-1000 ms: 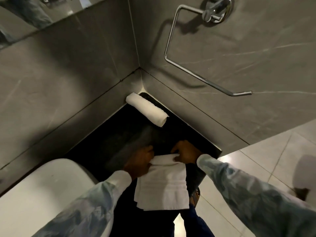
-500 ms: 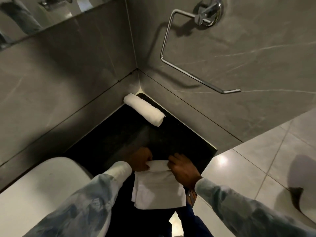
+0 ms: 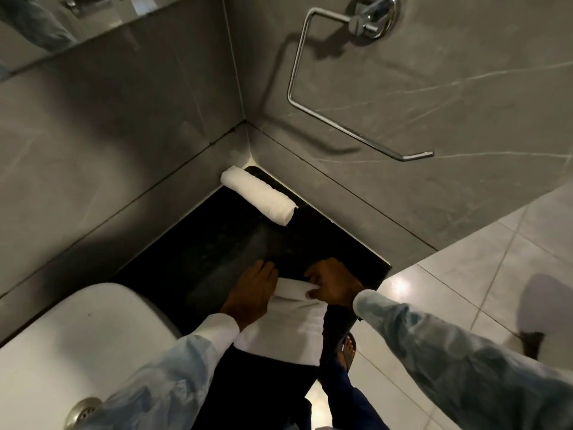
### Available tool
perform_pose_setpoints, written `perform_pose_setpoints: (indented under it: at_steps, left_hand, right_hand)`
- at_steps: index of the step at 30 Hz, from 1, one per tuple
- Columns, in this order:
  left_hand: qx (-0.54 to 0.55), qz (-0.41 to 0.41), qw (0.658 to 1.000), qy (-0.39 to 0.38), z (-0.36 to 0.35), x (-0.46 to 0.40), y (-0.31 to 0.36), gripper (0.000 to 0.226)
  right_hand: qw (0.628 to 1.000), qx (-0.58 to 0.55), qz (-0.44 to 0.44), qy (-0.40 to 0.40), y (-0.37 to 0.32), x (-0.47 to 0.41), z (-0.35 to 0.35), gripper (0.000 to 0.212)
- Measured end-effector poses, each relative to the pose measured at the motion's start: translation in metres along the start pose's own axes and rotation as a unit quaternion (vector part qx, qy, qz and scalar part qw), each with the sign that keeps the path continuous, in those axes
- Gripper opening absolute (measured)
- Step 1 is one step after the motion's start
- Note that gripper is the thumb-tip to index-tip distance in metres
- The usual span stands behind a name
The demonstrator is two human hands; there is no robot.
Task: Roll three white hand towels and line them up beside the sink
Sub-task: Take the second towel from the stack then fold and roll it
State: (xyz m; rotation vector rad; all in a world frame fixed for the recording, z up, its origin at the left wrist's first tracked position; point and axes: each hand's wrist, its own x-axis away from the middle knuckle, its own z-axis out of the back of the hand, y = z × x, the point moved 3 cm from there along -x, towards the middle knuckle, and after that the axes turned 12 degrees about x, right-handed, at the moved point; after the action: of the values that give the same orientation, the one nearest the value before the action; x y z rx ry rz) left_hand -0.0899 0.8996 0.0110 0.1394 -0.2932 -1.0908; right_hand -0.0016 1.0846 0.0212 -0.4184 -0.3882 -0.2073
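We have the second towel [image 3: 290, 318] on the black table [image 3: 217, 243], its far end turned over into a short roll and its flat tail running back over the near edge. The right hand [image 3: 333, 287] pinches the roll's right end, thumb on the near side and fingers curled over the top; this grip is closed on the towel. The left hand [image 3: 252, 290] lies flat against the roll's left end, fingers extended and unpinched, so it presses rather than grips. The sink [image 3: 77, 346] is to the left of the left hand, well apart from the roll. The finished roll [image 3: 259, 200] lies beyond both hands, in the wall corner, with bare table between it and the towel being worked. We judge the step to be early rolling of towel two of three; no third towel is visible. Risks from here: uneven pressure between a pinching hand and a flat hand may cone the roll, leaving one end fatter. The tail overhangs the table edge, so its weight may drag the towel toward us or skew the layers as we roll away. A loose core at the start will give a slack roll that unwinds once released. Rolling too far forward could nudge the finished roll out of line.
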Motion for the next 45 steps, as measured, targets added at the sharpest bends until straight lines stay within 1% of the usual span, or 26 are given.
perform_pose_setpoints:
  at_steps: [3,6,8,10,12,13,15,18,20,21,23,25,26,27,29,31,32,34,36,38,39,40,42,43,45]
  left_hand:
    - [-0.001,-0.021,1.0,0.018,0.001,0.004,0.005,0.051]
    - [0.02,-0.082,0.996,0.037,0.001,0.015,0.002,0.044]
    - [0.05,-0.113,0.992,0.02,0.003,0.019,-0.005,0.03]
    - [0.08,-0.116,0.99,-0.015,0.01,0.017,-0.013,0.018]
    - [0.129,-0.085,0.985,-0.072,0.021,0.011,-0.014,0.025]
    - [0.163,-0.048,0.981,-0.088,0.026,0.005,-0.017,0.024]
    - [0.199,0.026,0.972,-0.12,0.035,-0.006,-0.017,0.018]
    - [0.201,0.066,0.958,-0.193,0.032,-0.018,-0.015,0.047]
    - [0.171,0.073,0.959,-0.214,0.029,-0.018,-0.012,0.047]
    - [0.163,0.076,0.961,-0.212,0.026,-0.016,-0.012,0.044]
    - [0.146,0.064,0.968,-0.195,0.021,-0.01,-0.012,0.041]
    - [0.109,0.028,0.981,-0.157,0.024,0.001,-0.004,0.041]
    - [0.091,0.001,0.989,-0.12,0.025,0.008,0.0,0.041]
    - [0.077,-0.031,0.994,-0.077,0.025,0.014,0.004,0.041]
    - [0.046,-0.081,0.995,-0.042,0.018,0.029,0.008,0.042]
    - [0.067,-0.088,0.994,-0.02,0.005,0.043,0.01,0.033]
    - [0.098,-0.08,0.992,-0.024,0.001,0.05,0.013,0.028]
    - [0.154,-0.051,0.985,-0.051,0.002,0.056,0.016,0.025]
    - [0.206,0.003,0.974,-0.097,0.018,0.049,0.011,0.028]
    - [0.257,0.063,0.952,-0.154,0.03,0.036,0.0,0.039]
    - [0.263,0.079,0.945,-0.18,0.033,0.031,-0.004,0.047]
    - [0.244,0.088,0.944,-0.206,0.033,0.029,-0.006,0.053]
    - [0.171,0.101,0.948,-0.247,0.03,0.03,-0.002,0.052]
    - [0.142,0.112,0.95,-0.257,0.027,0.033,0.003,0.049]
    - [0.099,0.125,0.956,-0.246,0.023,0.04,0.014,0.045]
  right_hand:
    - [0.999,0.037,0.002,0.011,-0.003,0.006,-0.007,0.039]
    - [0.996,0.073,0.034,0.045,-0.013,0.023,-0.027,0.032]
    - [0.992,0.085,0.045,0.08,-0.017,0.031,-0.037,0.026]
    - [0.987,0.103,0.052,0.109,-0.02,0.035,-0.042,0.02]
    - [0.981,0.133,0.066,0.128,-0.024,0.038,-0.046,0.015]
    - [0.977,0.146,0.074,0.138,-0.026,0.039,-0.048,0.013]
    - [0.972,0.165,0.084,0.144,-0.028,0.042,-0.052,0.009]
    - [0.97,0.169,0.097,0.147,-0.03,0.046,-0.051,0.009]
    - [0.975,0.152,0.102,0.122,-0.031,0.047,-0.043,0.014]
    - [0.982,0.134,0.095,0.095,-0.031,0.046,-0.039,0.017]
    - [0.996,0.063,0.05,0.038,-0.027,0.039,-0.028,0.022]
    - [0.999,-0.023,-0.015,0.032,-0.019,0.031,-0.017,0.024]
    - [0.998,-0.045,-0.039,0.031,-0.016,0.029,-0.015,0.028]
    - [0.997,-0.054,-0.053,0.015,-0.013,0.026,-0.016,0.035]
    - [0.996,-0.053,-0.057,-0.043,-0.016,0.027,-0.025,0.047]
    - [0.996,-0.01,-0.036,-0.078,-0.023,0.031,-0.037,0.051]
    - [0.997,0.006,-0.03,-0.076,-0.026,0.033,-0.042,0.052]
    - [0.998,0.027,-0.026,-0.048,-0.03,0.04,-0.048,0.051]
    - [0.998,0.065,-0.005,-0.022,-0.036,0.046,-0.051,0.049]
    - [0.994,0.104,0.028,0.001,-0.043,0.053,-0.054,0.044]
    - [0.991,0.123,0.047,0.019,-0.048,0.057,-0.055,0.041]
    - [0.987,0.142,0.067,0.041,-0.052,0.062,-0.057,0.037]
    - [0.974,0.185,0.099,0.089,-0.06,0.071,-0.063,0.029]
    - [0.968,0.197,0.109,0.109,-0.063,0.077,-0.067,0.026]
    - [0.96,0.205,0.122,0.145,-0.068,0.087,-0.076,0.024]
